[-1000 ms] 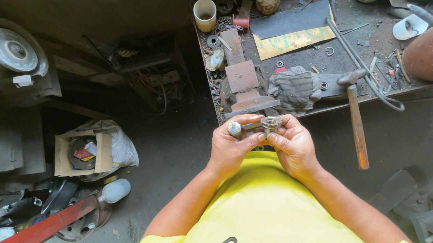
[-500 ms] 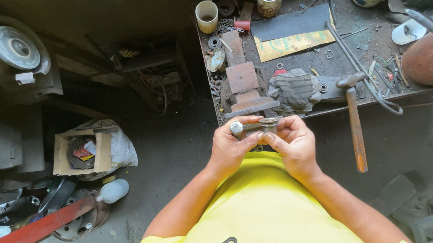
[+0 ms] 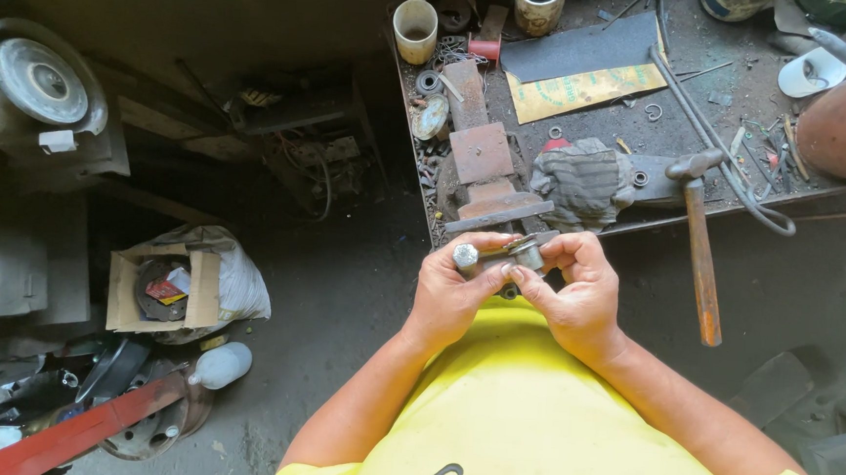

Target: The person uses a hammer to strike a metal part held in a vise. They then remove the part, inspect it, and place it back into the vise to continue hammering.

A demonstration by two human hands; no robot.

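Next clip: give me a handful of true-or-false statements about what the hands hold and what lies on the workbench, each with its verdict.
1. Both hands grip one small metal part. True: the left hand and right hand hold it together.
2. The hammer is in the right hand. False: it lies at the workbench edge, its handle overhanging.
3. A striped glove lies on the bench. True.
4. The cardboard box sits on the bench. False: it is on the floor, off to the person's left.
5. The person wears a yellow shirt. True.
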